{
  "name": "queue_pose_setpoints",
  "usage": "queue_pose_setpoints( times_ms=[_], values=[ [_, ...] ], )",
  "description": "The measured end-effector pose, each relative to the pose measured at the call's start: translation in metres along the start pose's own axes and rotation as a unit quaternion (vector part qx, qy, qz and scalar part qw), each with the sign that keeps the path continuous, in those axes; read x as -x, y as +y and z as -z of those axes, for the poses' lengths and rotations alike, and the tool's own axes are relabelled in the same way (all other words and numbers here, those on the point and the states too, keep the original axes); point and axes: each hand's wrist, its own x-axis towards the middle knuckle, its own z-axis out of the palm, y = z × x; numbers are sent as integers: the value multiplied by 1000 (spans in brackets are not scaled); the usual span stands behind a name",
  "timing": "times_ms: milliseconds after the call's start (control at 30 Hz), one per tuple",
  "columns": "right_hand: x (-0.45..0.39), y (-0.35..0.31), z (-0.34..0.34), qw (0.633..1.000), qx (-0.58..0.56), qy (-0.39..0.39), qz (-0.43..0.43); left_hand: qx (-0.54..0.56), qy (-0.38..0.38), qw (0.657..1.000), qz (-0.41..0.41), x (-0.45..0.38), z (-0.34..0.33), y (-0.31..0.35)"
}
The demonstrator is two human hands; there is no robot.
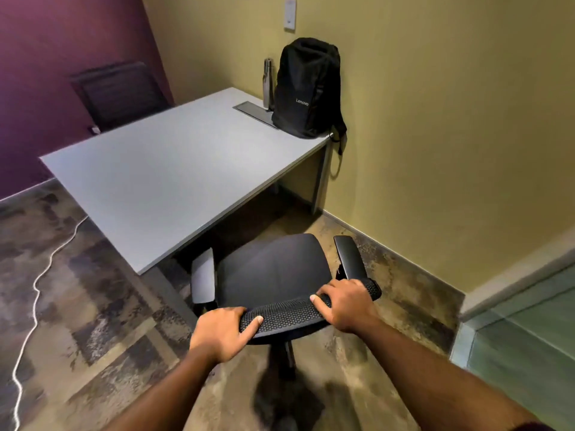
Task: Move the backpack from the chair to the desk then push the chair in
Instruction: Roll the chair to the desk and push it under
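Note:
A black backpack [306, 88] stands upright on the far right corner of the grey desk [161, 175], leaning against the yellow wall, one strap hanging over the desk edge. The black office chair [270, 272] faces the desk, its seat bare and its front edge just under the desk's near side. My left hand [222, 332] grips the left end of the chair's mesh backrest top. My right hand [345, 303] grips the right end of the same backrest.
A metal bottle [267, 82] stands beside the backpack, next to a cable hatch [255, 113] in the desk. A second dark chair [118, 94] sits at the desk's far side. A white cable [37, 287] runs over the carpet on the left. A glass partition [522, 331] is at right.

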Motion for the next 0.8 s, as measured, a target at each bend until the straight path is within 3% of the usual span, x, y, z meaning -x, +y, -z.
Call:
queue_pose_setpoints(
  times_ms=[300, 800],
  values=[
    [-127, 66, -7, 999, 1, -5, 51, -14, -7, 997, 80, -101, 2, 17],
    [-342, 188, -18, 973, -16, -32, 230, -28, 0, 965, 262, -267, -11, 87]
  ],
)
